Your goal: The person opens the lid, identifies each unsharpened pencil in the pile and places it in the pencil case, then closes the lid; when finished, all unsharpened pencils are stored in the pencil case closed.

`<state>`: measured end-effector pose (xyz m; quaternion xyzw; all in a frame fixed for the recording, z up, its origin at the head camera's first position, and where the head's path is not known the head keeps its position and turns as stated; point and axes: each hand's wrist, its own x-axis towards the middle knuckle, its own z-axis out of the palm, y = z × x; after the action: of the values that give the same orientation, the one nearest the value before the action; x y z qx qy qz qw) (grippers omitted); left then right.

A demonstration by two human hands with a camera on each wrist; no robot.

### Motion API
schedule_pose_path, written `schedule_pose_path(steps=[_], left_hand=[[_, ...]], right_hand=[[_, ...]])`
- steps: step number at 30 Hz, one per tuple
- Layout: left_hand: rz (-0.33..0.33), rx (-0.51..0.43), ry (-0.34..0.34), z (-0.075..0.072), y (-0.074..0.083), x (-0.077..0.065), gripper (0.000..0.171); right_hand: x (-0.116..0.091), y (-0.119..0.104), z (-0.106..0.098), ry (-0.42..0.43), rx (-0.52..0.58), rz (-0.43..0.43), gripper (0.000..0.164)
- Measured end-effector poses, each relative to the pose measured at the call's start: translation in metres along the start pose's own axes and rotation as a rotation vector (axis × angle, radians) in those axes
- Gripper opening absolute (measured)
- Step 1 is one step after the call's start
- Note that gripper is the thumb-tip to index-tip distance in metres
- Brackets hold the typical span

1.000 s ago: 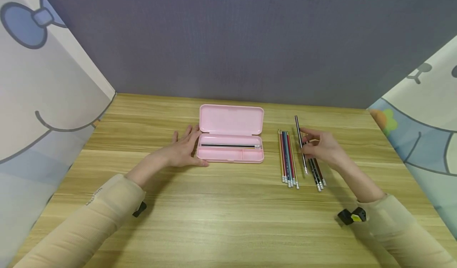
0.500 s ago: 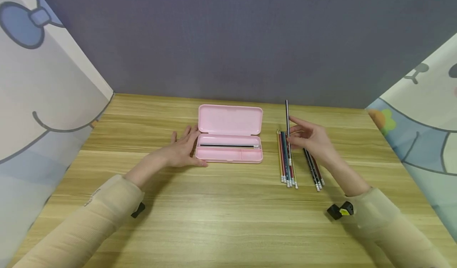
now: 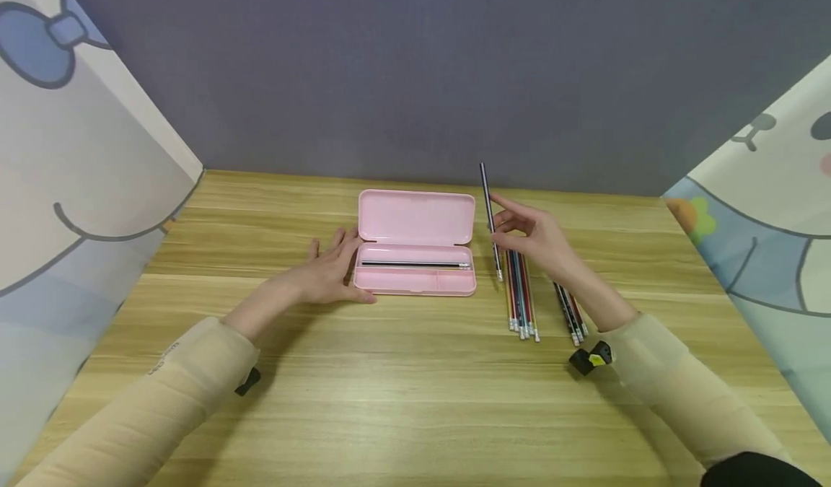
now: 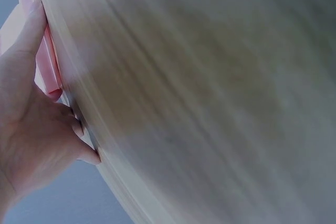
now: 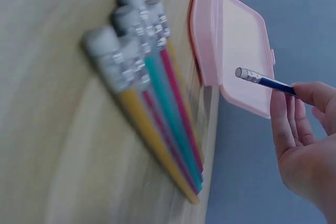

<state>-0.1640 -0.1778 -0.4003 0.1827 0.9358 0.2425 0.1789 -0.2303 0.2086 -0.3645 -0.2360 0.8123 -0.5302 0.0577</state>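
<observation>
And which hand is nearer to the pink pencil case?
Left. The left hand rests against the left end of the pink pencil case; the right hand is off to its right, apart from it, holding a pencil.

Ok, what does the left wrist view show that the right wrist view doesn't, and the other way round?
Only the left wrist view shows most of the left hand, including its palm.

Only the right wrist view shows the right hand pinching a dark pencil, and the coloured pencils lying together.

Both show the pink case, the wooden table and at least part of the left hand.
</observation>
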Motion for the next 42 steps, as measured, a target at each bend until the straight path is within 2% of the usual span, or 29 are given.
schedule_pose_path(steps=[11,14,18,23,30,36,42], left_hand=[[-0.005,0.002,-0.004,0.001,-0.002,0.000,0.111],[-0.007,0.003,-0.004,0.001,-0.002,0.000,0.111],[-0.007,0.008,0.001,0.001,-0.002,0.001,0.112],[-0.001,0.005,0.006,0.001,-0.002,0.000,0.112],[0.001,0.006,0.012,0.001,-0.001,-0.002,0.112],[-0.004,0.017,0.018,0.001,0.000,-0.001,0.113],[-0.001,0.012,0.016,0.002,0.000,-0.002,0.112]], right_hand=[[0.038,-0.015,0.026,-0.105,-0.020,-0.120,0.061],[0.045,-0.019,0.032,-0.145,-0.019,-0.130,0.058],[0.053,-0.024,0.040,-0.191,-0.058,-0.143,0.052],[0.063,-0.020,0.053,-0.252,-0.108,-0.187,0.049],[0.064,-0.017,0.067,-0.290,-0.177,-0.282,0.041],[0.060,-0.017,0.072,-0.345,-0.218,-0.250,0.041],[0.057,-0.015,0.076,-0.373,-0.337,-0.257,0.041]])
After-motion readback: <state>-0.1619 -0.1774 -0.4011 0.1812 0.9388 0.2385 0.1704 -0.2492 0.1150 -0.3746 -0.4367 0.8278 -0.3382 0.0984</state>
